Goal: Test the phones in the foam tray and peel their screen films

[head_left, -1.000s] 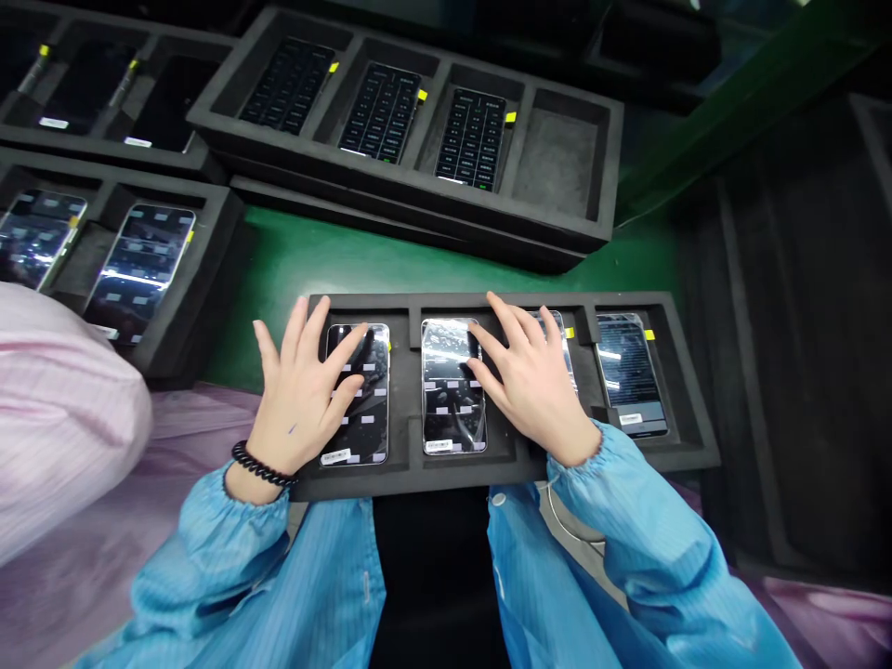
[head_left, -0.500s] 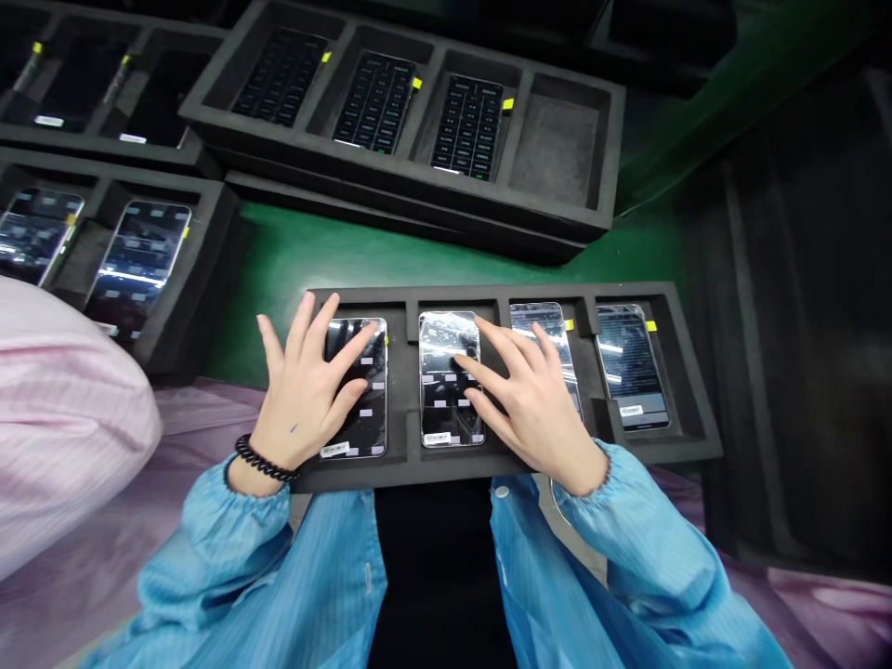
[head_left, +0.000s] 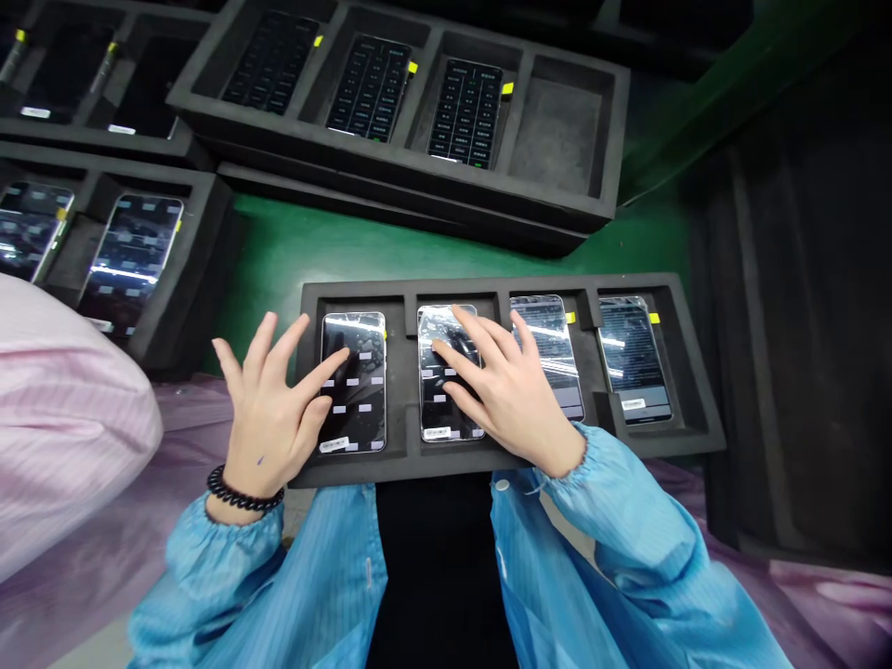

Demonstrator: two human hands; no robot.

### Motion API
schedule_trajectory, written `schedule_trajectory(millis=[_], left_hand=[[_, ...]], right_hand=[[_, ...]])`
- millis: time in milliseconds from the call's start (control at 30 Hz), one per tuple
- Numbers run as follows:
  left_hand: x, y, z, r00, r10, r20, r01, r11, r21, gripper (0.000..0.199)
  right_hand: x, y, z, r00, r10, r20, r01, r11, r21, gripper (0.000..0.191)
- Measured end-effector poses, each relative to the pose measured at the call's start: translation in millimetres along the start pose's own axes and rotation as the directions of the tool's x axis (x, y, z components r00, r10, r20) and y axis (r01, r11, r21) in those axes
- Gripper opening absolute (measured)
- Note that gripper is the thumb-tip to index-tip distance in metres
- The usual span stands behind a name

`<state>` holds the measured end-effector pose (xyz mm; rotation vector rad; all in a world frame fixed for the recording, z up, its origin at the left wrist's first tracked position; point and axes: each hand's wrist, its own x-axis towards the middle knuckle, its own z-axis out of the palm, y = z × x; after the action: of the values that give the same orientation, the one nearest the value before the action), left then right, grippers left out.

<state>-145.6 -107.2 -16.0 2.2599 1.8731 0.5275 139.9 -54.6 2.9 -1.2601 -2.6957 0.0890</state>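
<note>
Several smartphones lie face up in the compartments of a dark foam tray (head_left: 401, 390). My left hand (head_left: 275, 413) is open, fingers spread, with the index fingertip on or just over the screen of the leftmost phone (head_left: 362, 400). Over the second phone (head_left: 436, 423) is my right hand (head_left: 505, 386), also open; its index fingertip is at that screen, and I cannot tell whether it presses. Small light boxes show on both dark screens. The third phone (head_left: 550, 339) and the fourth phone (head_left: 634, 362) display lines of text.
Behind, a stacked foam tray (head_left: 564, 204) holds phones showing grids, beside a vacant compartment. More trays with phones, such as one phone (head_left: 132, 265), stand at left. Green tabletop (head_left: 279, 242) shows between them. A pink sleeve (head_left: 70, 437) intrudes from the left.
My left hand has moved left, its index finger now nearer the middle of the first phone. My right hand has shifted slightly left across the second phone, uncovering more of the third.
</note>
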Motion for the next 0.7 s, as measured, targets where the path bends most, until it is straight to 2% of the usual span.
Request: schedule_trajectory(millis=[100,233,300,400,533,633,700], left_hand=[[-4,-5,3.7,0.999,-0.002,0.040,0.001,1.000,0.016,0.048],[-6,-6,2.7,0.999,0.031,-0.016,-0.030,0.999,0.018,0.049],[-5,-5,2.4,0.999,0.048,-0.017,-0.048,0.999,0.021,0.049],[-2,-3,4.5,0.997,0.060,0.043,-0.061,0.998,0.032,0.049],[1,-1,7.3,0.991,0.061,0.119,-0.065,0.998,0.026,0.047],[-1,-2,5.2,0.996,0.051,0.071,-0.051,0.999,0.002,0.050],[-6,-3,2.3,0.998,0.055,0.013,-0.055,0.998,-0.013,0.052]], right_hand=[[1,-2,0,1.000,-0.014,0.025,0.013,1.000,0.018,0.037],[-4,-4,0,0.999,-0.041,-0.027,0.042,0.998,0.056,0.034],[-7,-5,1,0.998,-0.062,-0.009,0.063,0.996,0.062,0.034],[-11,-6,0,0.998,-0.061,0.004,0.060,0.996,0.064,0.033],[-21,-1,-9,0.995,-0.001,-0.104,0.010,0.996,0.084,0.030],[-32,4,-13,0.986,0.050,-0.159,-0.036,0.995,0.088,0.027],[-37,6,-11,0.989,0.073,-0.129,-0.063,0.995,0.077,0.026]])
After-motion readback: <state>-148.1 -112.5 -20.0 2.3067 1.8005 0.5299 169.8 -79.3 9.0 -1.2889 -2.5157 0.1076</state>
